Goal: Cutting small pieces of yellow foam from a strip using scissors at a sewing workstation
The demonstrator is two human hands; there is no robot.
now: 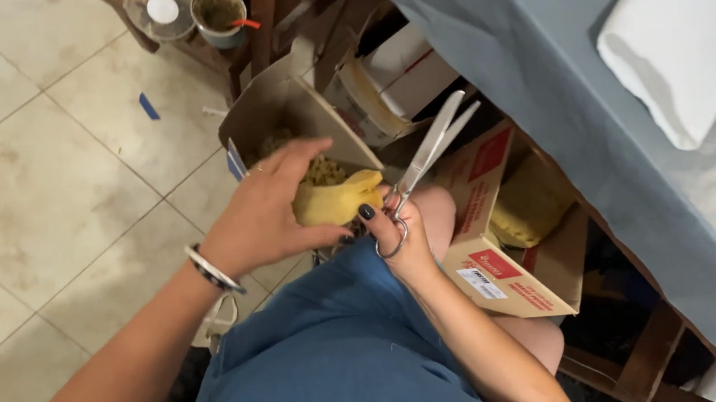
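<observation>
Between both hands' grip [266, 215] [402, 236] sits yellow foam [331, 199], scissors [428, 154] alongside.

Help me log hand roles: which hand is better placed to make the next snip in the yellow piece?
Probably the right hand: its fingers are in the scissors, blades open. The left hand grips the yellow piece.

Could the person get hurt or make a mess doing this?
Maybe. The scissors in the right hand are open, and the left hand holds the yellow piece right next to them, so a finger could get nicked. Also, the work happens above the lap, not over the open cardboard box, so bits might drop on the blue clothing or the tiled floor.
</observation>
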